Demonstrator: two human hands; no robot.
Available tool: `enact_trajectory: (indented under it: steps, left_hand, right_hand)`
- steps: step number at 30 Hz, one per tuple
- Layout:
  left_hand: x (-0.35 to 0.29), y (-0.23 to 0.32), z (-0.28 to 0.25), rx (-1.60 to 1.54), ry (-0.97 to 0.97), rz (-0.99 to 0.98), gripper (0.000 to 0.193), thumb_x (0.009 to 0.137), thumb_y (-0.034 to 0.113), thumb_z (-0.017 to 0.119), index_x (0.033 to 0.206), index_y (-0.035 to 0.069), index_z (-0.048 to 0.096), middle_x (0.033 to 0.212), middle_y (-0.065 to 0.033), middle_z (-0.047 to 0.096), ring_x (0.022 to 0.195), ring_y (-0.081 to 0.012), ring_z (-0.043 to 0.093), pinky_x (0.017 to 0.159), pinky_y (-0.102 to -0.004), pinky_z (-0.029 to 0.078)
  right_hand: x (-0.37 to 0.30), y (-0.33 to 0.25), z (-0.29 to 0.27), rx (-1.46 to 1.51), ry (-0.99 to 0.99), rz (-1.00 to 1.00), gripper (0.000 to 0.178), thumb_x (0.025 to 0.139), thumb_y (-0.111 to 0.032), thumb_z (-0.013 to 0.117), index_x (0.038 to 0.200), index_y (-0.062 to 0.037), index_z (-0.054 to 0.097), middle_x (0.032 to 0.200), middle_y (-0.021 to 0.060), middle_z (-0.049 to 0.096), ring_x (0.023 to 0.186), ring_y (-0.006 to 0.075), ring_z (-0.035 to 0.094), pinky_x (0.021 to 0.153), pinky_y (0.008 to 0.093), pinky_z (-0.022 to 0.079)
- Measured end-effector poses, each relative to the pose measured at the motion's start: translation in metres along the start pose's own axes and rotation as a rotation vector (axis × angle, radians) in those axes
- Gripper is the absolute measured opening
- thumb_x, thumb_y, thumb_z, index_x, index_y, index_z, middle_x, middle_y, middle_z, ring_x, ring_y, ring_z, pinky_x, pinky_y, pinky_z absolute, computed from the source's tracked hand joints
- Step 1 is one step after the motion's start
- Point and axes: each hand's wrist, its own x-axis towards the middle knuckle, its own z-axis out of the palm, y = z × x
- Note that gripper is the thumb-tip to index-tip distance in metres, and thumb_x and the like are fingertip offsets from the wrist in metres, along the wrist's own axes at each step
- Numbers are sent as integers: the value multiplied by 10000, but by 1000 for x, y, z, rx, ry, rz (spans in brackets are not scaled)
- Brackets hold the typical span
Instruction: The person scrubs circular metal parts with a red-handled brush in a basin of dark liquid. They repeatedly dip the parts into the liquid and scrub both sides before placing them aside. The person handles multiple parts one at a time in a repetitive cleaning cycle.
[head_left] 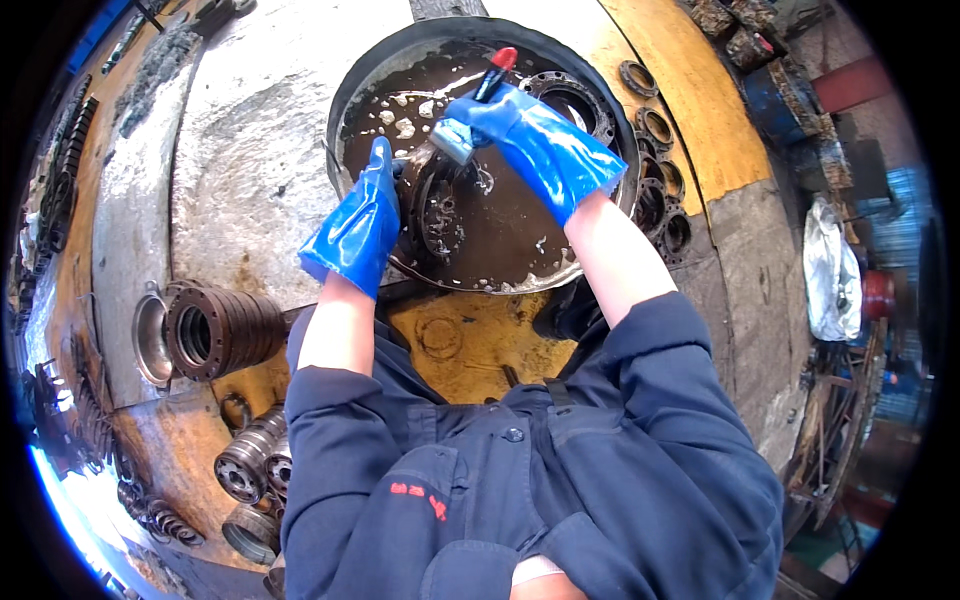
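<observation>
A round dark basin (337, 105) holds murky brown liquid (510, 225) with pale foam on it. My left hand (360, 220), in a blue rubber glove, grips the left edge of a dark flanged metal ring (416, 215) tilted up in the basin; some of its fingers are hidden behind the ring. In my right hand (525, 130), gloved alike, is a flat brush (455, 140) with a metal band and a black handle with a red end. Its bristles point down at the ring's upper edge. Another flanged ring (602, 115) lies at the basin's far right.
Several small metal rings (655, 128) lie right of the basin on the yellow, worn surface. At left stand a stack of flanged rings (225, 330) and a shallow metal cup (152, 338); nearer are cylindrical parts (245, 465). A silvery wrapped bundle (832, 270) sits far right.
</observation>
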Motion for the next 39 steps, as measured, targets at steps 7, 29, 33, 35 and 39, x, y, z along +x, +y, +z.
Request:
enact_trajectory:
  steps: [7,29,33,35,39]
  left_hand:
    - [-6,0,-2,-20,-17,-21,503,981,309,686,1395,33,611,1231,-106,718,1111,-224,695,976,-347,527]
    - [-15,-19,41,386,-69,92,555,817,81,859,1325,-7,653,1140,-77,736,995,-166,687,909,-303,542]
    - [-1,-25,29,437,-97,75,628,773,80,869,1354,5,643,1150,-83,732,1009,-184,695,884,-329,565]
    - [17,-42,9,321,-190,116,707,734,65,866,1392,-2,617,1165,-110,728,1038,-211,703,870,-347,578]
    - [29,-49,0,556,-129,118,708,747,123,898,1391,16,623,1211,-88,728,1033,-198,704,903,-334,576]
  right_hand:
    - [-15,38,-12,110,211,117,254,977,-275,622,952,-46,731,847,153,714,779,178,667,739,341,515]
    - [-55,79,-63,366,236,170,281,961,-311,714,996,-35,750,842,29,710,753,121,601,726,316,504]
    - [-53,74,-36,600,156,-14,275,958,-310,713,973,-38,750,831,24,709,747,118,601,722,311,504]
    - [-49,82,-11,649,101,-104,299,963,-336,720,1010,-44,763,879,20,731,795,123,633,755,318,521]
    - [-41,97,-6,455,103,-39,342,940,-392,732,1029,-67,783,893,31,750,818,131,665,783,320,532]
